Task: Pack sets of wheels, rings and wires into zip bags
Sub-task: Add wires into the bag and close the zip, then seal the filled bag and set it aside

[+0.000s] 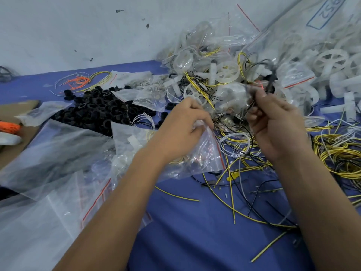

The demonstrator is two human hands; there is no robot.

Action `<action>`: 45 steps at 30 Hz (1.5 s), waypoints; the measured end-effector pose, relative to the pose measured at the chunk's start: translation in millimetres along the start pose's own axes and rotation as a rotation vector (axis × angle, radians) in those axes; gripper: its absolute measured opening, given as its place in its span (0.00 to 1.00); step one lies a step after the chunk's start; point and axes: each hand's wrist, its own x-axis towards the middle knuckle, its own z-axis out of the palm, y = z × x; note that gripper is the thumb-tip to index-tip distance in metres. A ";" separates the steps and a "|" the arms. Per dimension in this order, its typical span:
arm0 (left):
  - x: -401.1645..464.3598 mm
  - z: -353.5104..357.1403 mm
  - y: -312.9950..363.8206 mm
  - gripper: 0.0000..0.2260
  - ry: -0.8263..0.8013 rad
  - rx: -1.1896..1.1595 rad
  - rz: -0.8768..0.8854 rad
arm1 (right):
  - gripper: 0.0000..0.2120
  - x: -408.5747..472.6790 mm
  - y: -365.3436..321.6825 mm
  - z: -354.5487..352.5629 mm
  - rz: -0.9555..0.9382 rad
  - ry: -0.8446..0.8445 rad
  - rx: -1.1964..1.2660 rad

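My left hand (181, 126) pinches the top of a clear zip bag (203, 153) with a red seal strip, held just above the blue table. My right hand (273, 122) is closed around black wires (270, 83) that loop up out of the fist, blurred by motion. A pile of black rings (93, 108) lies to the left. White spoked wheels (332, 59) are heaped at the right and centre back. Yellow, white and black wires (336, 153) are scattered to the right and below my hands.
Filled zip bags (195, 55) are heaped against the wall at the back. Empty clear bags (48, 173) are stacked at the left front. Orange wires (78, 81) lie far left. A brown cardboard piece (11, 153) sits at the left edge.
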 end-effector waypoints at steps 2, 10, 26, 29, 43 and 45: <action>1.2 -8.6 -1.6 0.12 0.010 0.015 0.004 | 0.03 -2.3 4.9 0.3 -0.034 0.008 -0.348; -0.2 -21.4 -1.6 0.14 0.126 0.002 -0.015 | 0.05 -8.3 10.9 2.4 0.039 -0.087 -0.684; 3.6 -18.2 19.1 0.05 0.086 0.008 0.142 | 0.07 -25.7 10.1 19.2 0.213 -0.483 -0.700; 3.8 -17.5 23.5 0.04 0.087 -0.065 0.153 | 0.15 -31.1 15.5 27.9 0.147 -0.425 -0.685; 4.1 -20.1 11.0 0.06 0.127 -0.213 -0.013 | 0.15 -42.7 16.7 32.1 0.008 -0.913 -0.858; 3.0 -17.3 -6.1 0.09 0.116 0.051 -0.099 | 0.12 -43.8 19.7 31.5 -0.020 -0.983 -0.907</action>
